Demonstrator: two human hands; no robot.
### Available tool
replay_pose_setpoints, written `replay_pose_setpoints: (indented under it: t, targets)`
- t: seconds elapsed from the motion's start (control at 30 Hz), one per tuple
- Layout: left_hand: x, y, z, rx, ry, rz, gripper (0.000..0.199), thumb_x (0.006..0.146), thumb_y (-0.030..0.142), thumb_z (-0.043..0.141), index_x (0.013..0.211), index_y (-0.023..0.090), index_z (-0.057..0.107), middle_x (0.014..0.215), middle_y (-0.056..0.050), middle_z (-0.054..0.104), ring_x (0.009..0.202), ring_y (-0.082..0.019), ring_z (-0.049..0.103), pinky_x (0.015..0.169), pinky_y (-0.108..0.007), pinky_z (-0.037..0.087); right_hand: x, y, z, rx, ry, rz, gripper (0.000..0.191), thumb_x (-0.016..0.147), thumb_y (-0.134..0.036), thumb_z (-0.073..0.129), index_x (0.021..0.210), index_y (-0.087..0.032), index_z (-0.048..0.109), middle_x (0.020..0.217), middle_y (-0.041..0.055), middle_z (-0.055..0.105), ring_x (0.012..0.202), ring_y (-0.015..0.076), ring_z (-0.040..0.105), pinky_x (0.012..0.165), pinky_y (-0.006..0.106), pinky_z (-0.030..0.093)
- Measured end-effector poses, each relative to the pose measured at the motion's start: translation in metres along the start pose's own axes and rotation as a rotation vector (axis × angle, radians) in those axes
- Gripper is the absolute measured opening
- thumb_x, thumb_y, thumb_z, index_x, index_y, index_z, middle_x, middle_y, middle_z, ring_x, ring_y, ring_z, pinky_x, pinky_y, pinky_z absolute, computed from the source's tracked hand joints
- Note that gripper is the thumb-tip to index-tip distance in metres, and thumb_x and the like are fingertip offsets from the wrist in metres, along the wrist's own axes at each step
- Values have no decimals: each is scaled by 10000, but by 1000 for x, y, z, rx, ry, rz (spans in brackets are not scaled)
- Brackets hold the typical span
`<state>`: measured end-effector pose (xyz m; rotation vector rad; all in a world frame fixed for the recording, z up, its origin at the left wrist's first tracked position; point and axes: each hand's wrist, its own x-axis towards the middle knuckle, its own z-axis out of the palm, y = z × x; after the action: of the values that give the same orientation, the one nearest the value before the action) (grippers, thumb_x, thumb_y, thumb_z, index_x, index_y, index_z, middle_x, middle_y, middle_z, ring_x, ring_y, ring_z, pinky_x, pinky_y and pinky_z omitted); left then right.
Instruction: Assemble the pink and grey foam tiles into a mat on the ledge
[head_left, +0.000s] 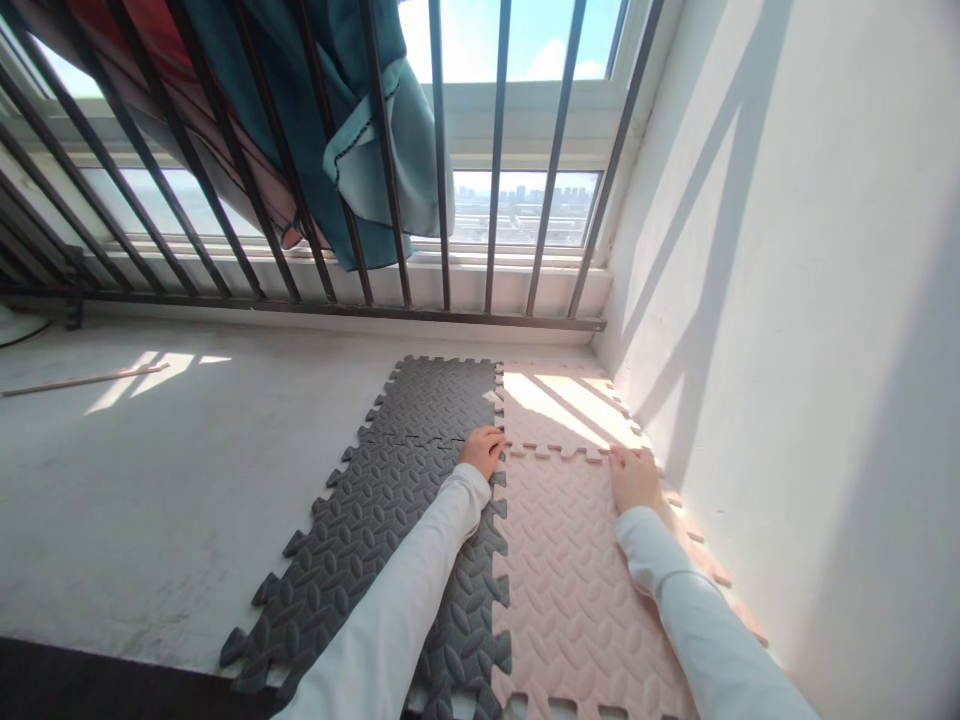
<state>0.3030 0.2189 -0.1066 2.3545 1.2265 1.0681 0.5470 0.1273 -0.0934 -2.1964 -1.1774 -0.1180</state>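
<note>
Two dark grey foam tiles lie end to end on the floor, the far one (442,395) joined to the near one (360,520). Right of them are a far pink foam tile (555,400) in sunlight and a near pink tile (562,560). A toothed seam with small gaps runs between the pink tiles. My left hand (484,450) has its fingers bent together on the far left corner of the near pink tile, at the grey edge. My right hand (634,475) pinches the near pink tile's far edge by the seam, toward the wall.
A white wall (825,300) rises close on the right. Black railing bars (491,200) stand ahead, with teal cloth (405,150) hanging behind them before the windows. A thin stick (90,380) lies on the pale floor (150,500) at left.
</note>
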Motion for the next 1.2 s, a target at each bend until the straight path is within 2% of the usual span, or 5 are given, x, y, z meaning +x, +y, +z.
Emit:
replay_pose_setpoints:
  t: [0.37,0.6,0.83,1.03,1.2]
  targets:
    - [-1,9,-6,175,-130,26,237,763,133,452,869,213,648,980,-27,627,927,-155,506,840,-302,429,-2,-7,-9,-190,-72,-73,248,760,-228,375,758,-169,616,860,87,520,819,183,476,707,271,363]
    - [-6,20,-8,237,-176,37,301,736,109,424,957,164,620,1055,-61,599,1004,-169,467,888,-298,402,-16,-11,-21,-387,-153,-305,301,762,-146,343,911,-102,601,901,133,572,889,231,446,778,324,329]
    - [-18,23,-10,337,-319,28,437,792,279,396,1193,111,444,1273,-111,429,1203,-218,304,996,-372,267,-24,-18,-27,-472,-126,-301,293,783,-163,334,950,-111,570,933,119,567,931,228,445,737,326,342]
    - [-23,29,-18,330,-421,59,451,805,456,357,1246,371,324,1384,-22,249,1260,-242,182,999,-460,192,-32,-20,-24,-441,-151,-485,340,808,-205,326,1115,-200,471,1103,66,528,1032,199,417,778,341,309]
    - [-20,30,-18,336,-438,32,430,803,481,344,1222,387,358,1389,-19,238,1262,-245,174,999,-466,174,-30,-24,-26,-457,-235,-442,313,810,-220,309,1054,-225,505,1099,51,530,1009,182,435,761,338,290]
